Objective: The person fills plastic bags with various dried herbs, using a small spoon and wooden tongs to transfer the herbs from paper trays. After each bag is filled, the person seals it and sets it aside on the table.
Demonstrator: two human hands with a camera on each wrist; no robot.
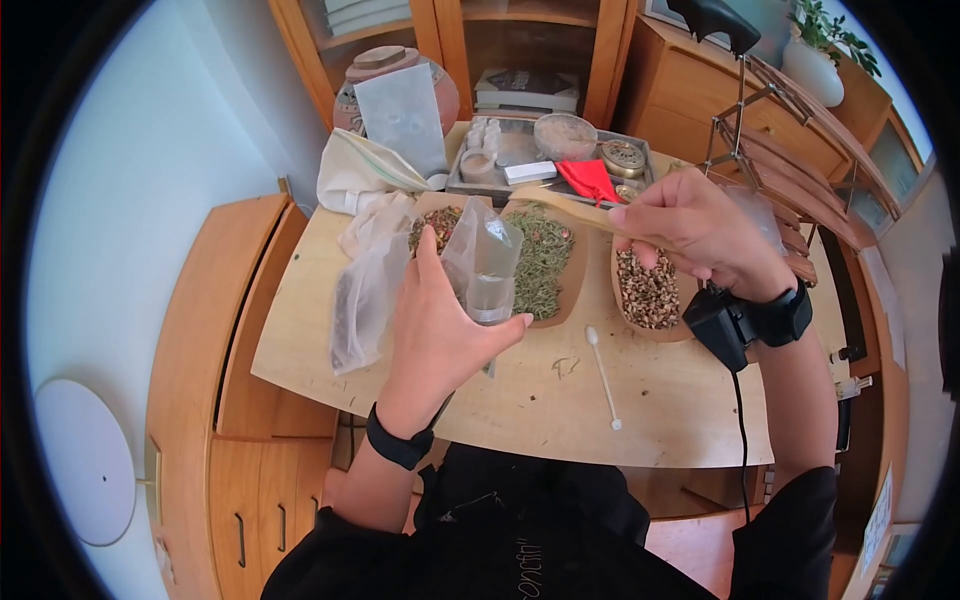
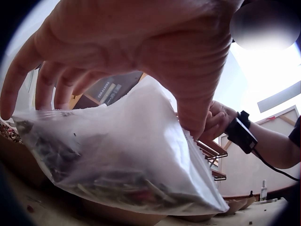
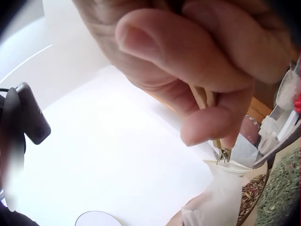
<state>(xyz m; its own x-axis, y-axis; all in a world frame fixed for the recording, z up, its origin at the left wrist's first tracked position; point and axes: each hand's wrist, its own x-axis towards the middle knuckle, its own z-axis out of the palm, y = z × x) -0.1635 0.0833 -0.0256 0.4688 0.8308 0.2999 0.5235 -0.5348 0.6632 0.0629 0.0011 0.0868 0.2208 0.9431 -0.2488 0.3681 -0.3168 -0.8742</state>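
Note:
My left hand holds a translucent pouch by its mouth, fingers on one side and thumb on the other, spread wide. Dried herb bits lie along the pouch's bottom in the left wrist view. My right hand grips a slender, light wooden tool, its far end pointing left, over the trays and toward the pouch. Dark herb strands show at the tool's tip. Below are brown trays of green dried herb, reddish dried mix and chopped brown pieces.
Empty translucent bags and a cream cloth bag lie at left. Behind, a grey tray holds a red pouch, a bowl and small containers. A white double-ended stick lies in front. A wooden rack stands right.

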